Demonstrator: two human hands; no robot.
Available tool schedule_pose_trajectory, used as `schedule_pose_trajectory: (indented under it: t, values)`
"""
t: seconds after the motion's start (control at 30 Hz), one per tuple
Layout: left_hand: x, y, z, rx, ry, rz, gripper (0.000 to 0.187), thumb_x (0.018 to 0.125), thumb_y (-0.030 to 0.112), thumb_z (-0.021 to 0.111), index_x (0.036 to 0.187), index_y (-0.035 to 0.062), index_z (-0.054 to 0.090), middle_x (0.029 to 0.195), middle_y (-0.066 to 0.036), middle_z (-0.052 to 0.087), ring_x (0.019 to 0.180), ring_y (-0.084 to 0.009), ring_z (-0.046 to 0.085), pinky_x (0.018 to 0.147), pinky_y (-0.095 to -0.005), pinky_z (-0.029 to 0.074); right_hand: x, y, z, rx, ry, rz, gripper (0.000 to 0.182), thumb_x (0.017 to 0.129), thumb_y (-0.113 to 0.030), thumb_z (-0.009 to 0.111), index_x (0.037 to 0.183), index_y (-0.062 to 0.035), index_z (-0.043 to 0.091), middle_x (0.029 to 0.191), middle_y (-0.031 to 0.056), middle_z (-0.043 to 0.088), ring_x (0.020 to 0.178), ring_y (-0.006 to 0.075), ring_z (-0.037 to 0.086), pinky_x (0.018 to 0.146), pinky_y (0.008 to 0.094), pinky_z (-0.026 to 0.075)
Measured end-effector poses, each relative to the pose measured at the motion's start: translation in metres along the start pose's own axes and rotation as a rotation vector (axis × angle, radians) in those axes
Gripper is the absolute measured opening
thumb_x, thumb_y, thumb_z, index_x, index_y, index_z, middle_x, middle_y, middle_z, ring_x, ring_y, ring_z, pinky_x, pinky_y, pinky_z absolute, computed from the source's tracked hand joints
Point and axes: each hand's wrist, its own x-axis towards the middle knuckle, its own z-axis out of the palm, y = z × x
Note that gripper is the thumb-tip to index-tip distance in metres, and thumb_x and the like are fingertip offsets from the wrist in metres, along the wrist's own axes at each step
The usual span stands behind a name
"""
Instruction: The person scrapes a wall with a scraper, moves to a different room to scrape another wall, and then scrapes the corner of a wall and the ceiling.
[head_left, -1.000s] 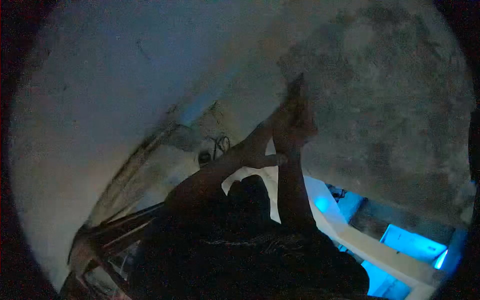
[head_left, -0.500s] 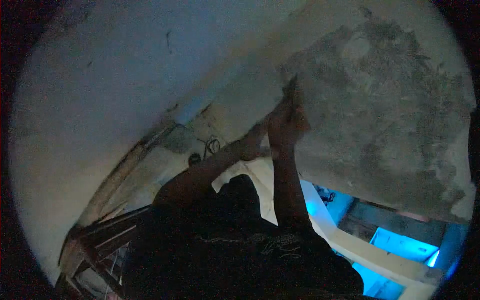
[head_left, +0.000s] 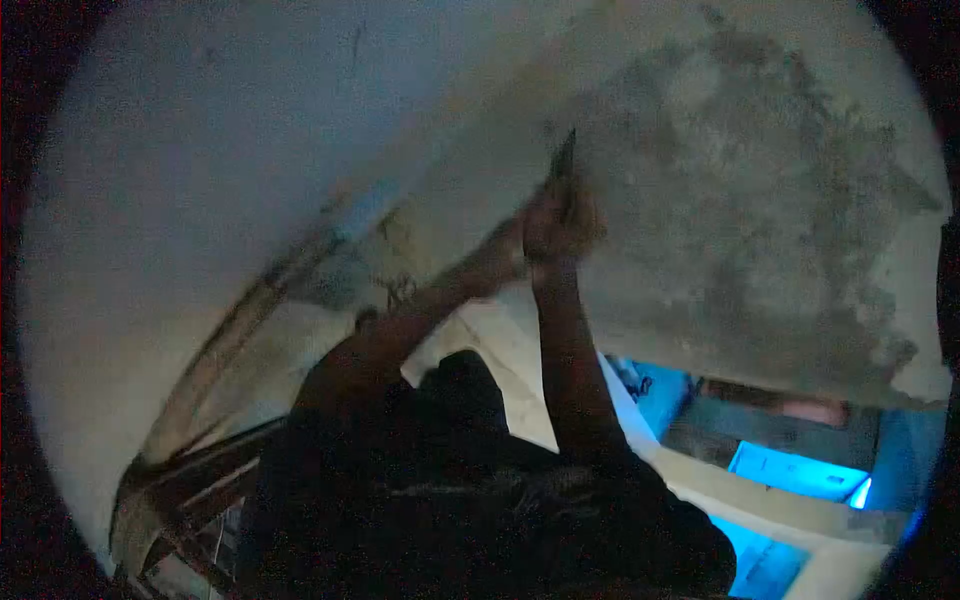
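Note:
The view is dark and blurred. Both my arms reach up and forward to a plastered surface, and my hands meet near the middle of the view. My right hand (head_left: pixel 568 232) is closed around a dark, narrow tool with a pointed end (head_left: pixel 567 155); its exact kind does not show. My left hand (head_left: pixel 535 215) comes in from the left and presses close against the right one, closed at the same grip, its fingers partly hidden. The tool's tip lies at or near the left edge of a rough grey patch (head_left: pixel 740 200); contact cannot be made out.
Smooth pale plaster (head_left: pixel 220 150) spreads across the upper left. A dark wooden frame (head_left: pixel 200 475) stands at lower left. Below right, a pale ledge (head_left: pixel 740 495) borders a lower space with a bright blue-lit box-like shape (head_left: pixel 800 470). Dark cables (head_left: pixel 400 290) hang behind my left arm.
My hands and the tool have shifted slightly up and left in the view. The surroundings have shifted similarly, as the camera has moved. The grip looks the same.

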Motion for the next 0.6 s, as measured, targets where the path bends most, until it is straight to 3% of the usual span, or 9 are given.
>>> schedule_pose_trajectory:
  t: [0.07, 0.1, 0.17, 0.23, 0.37, 0.47, 0.5, 0.57, 0.6]
  values:
    - [0.004, 0.002, 0.0, -0.189, -0.044, -0.161, 0.099, 0.074, 0.045, 0.074, 0.148, 0.0076, 0.02, 0.148, -0.018, 0.028, 0.14, -0.0332, 0.02, 0.114, -0.051, 0.015, -0.007, 0.003, -0.011, 0.021, -0.059, 0.108, 0.037, 0.091, -0.026, 0.059, 0.119, -0.0014, 0.057, 0.108, 0.0169, 0.062, 0.097, 0.033, 0.061, 0.089, 0.0432, 0.045]
    - [0.013, 0.017, -0.003, -0.241, -0.059, -0.205, 0.098, 0.075, 0.044, 0.074, 0.148, 0.0078, 0.02, 0.148, -0.018, 0.028, 0.141, -0.0333, 0.02, 0.114, -0.0511, 0.015, 0.014, -0.025, -0.039, 0.175, -0.147, 0.361, 0.036, 0.089, -0.025, 0.061, 0.117, -0.002, 0.057, 0.104, 0.0157, 0.062, 0.093, 0.032, 0.06, 0.087, 0.0423, 0.046]
    - [0.016, 0.039, 0.0, -0.218, 0.015, -0.112, 0.095, 0.075, 0.041, 0.075, 0.148, 0.0079, 0.023, 0.146, -0.018, 0.033, 0.139, -0.0328, 0.024, 0.113, -0.05, 0.018, 0.025, -0.027, -0.038, 0.33, -0.245, 0.612, 0.035, 0.087, -0.024, 0.063, 0.115, -0.0027, 0.057, 0.1, 0.0146, 0.061, 0.09, 0.0311, 0.059, 0.084, 0.0415, 0.046]
    - [0.012, 0.038, 0.003, -0.211, 0.022, -0.113, 0.094, 0.075, 0.039, 0.075, 0.147, 0.0081, 0.024, 0.146, -0.017, 0.034, 0.139, -0.0324, 0.026, 0.113, -0.0494, 0.02, 0.003, 0.006, -0.008, 0.021, -0.112, 0.116, 0.038, 0.086, -0.024, 0.064, 0.116, -0.0026, 0.057, 0.1, 0.0137, 0.062, 0.09, 0.0293, 0.06, 0.083, 0.0403, 0.045]
    - [0.009, -0.005, 0.002, -0.178, -0.022, -0.185, 0.094, 0.075, 0.036, 0.076, 0.148, 0.0088, 0.024, 0.146, -0.015, 0.034, 0.138, -0.0316, 0.027, 0.112, -0.0489, 0.022, -0.004, -0.003, -0.016, 0.053, -0.082, 0.097, 0.034, 0.087, -0.024, 0.064, 0.112, -0.0023, 0.06, 0.092, 0.0119, 0.062, 0.083, 0.0276, 0.06, 0.077, 0.0397, 0.046]
    - [0.023, -0.022, 0.008, -0.405, -0.037, -0.419, 0.092, 0.076, 0.033, 0.076, 0.148, 0.0087, 0.024, 0.146, -0.014, 0.034, 0.138, -0.0306, 0.027, 0.112, -0.0487, 0.024, 0.001, -0.008, -0.025, 0.555, -0.008, 0.279, 0.033, 0.086, -0.023, 0.064, 0.112, -0.0023, 0.06, 0.093, 0.012, 0.063, 0.082, 0.0263, 0.061, 0.074, 0.0388, 0.047]
    - [0.023, -0.024, 0.017, -0.489, -0.045, -0.507, 0.091, 0.076, 0.032, 0.075, 0.148, 0.0087, 0.024, 0.146, -0.013, 0.034, 0.138, -0.0303, 0.028, 0.112, -0.0487, 0.025, 0.002, -0.002, -0.026, 0.341, -0.039, 0.421, 0.03, 0.088, -0.02, 0.062, 0.111, -0.0018, 0.06, 0.092, 0.0117, 0.064, 0.08, 0.0241, 0.062, 0.072, 0.0366, 0.048]
    - [0.025, -0.032, 0.018, -0.365, -0.016, -0.428, 0.09, 0.077, 0.031, 0.075, 0.148, 0.0088, 0.024, 0.146, -0.013, 0.035, 0.137, -0.0303, 0.029, 0.111, -0.0487, 0.025, 0.008, 0.0, -0.016, 0.139, -0.046, 0.547, 0.027, 0.089, -0.018, 0.061, 0.11, -0.0013, 0.061, 0.091, 0.0115, 0.065, 0.079, 0.0219, 0.062, 0.069, 0.0344, 0.049]
    - [0.022, -0.026, 0.018, -0.304, 0.005, -0.388, 0.089, 0.077, 0.03, 0.075, 0.148, 0.0089, 0.025, 0.145, -0.013, 0.036, 0.137, -0.0303, 0.03, 0.111, -0.0488, 0.025, 0.003, -0.007, -0.024, 0.305, 0.032, 0.411, 0.027, 0.088, -0.019, 0.062, 0.108, -0.0009, 0.062, 0.09, 0.0111, 0.065, 0.077, 0.0209, 0.062, 0.068, 0.0339, 0.049]
